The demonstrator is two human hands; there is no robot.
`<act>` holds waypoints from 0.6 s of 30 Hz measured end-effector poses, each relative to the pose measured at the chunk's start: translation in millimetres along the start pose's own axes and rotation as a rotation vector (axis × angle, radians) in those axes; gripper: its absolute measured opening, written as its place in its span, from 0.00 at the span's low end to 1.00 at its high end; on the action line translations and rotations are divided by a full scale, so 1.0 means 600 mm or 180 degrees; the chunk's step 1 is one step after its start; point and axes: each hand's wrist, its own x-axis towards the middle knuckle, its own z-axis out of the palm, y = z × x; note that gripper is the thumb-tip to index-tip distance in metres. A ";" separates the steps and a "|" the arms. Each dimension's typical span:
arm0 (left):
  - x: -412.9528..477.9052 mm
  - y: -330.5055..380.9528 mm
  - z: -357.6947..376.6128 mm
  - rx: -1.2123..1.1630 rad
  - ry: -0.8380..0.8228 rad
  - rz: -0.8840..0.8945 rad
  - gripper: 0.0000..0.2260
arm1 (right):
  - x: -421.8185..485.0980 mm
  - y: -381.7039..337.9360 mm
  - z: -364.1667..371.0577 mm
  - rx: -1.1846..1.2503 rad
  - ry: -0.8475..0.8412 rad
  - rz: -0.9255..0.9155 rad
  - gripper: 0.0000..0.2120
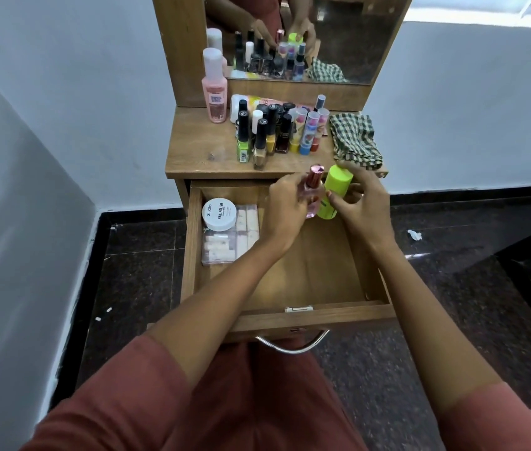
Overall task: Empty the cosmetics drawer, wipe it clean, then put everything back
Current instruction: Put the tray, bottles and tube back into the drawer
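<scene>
**Drawer nearly bare**

Left grip clasps a pink perfume bottle, right grip a lime bottle, at the drawer's 12 o'clock edge. White jar and packet lie at 10 o'clock; polishes, cloth on worktop. Emptying or refilling: unclear.

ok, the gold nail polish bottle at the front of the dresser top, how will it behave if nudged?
Probably tips easily: the gold nail polish bottle is tall and narrow under a long black cap. It stands near the front edge of the dresser top, so it could drop into the drawer. Looks like glass, likely fragile.
</scene>
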 end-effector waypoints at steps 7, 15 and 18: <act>0.000 -0.050 0.047 0.0119 -0.0112 -0.0638 0.15 | -0.009 0.049 0.009 -0.0673 -0.0311 0.0411 0.22; 0.017 -0.069 0.095 0.0096 -0.0241 -0.0934 0.17 | 0.007 0.077 0.019 -0.1354 -0.0125 0.0662 0.18; 0.019 -0.068 0.106 0.0261 -0.0255 -0.0995 0.17 | 0.013 0.081 0.028 -0.1617 -0.0082 0.0533 0.19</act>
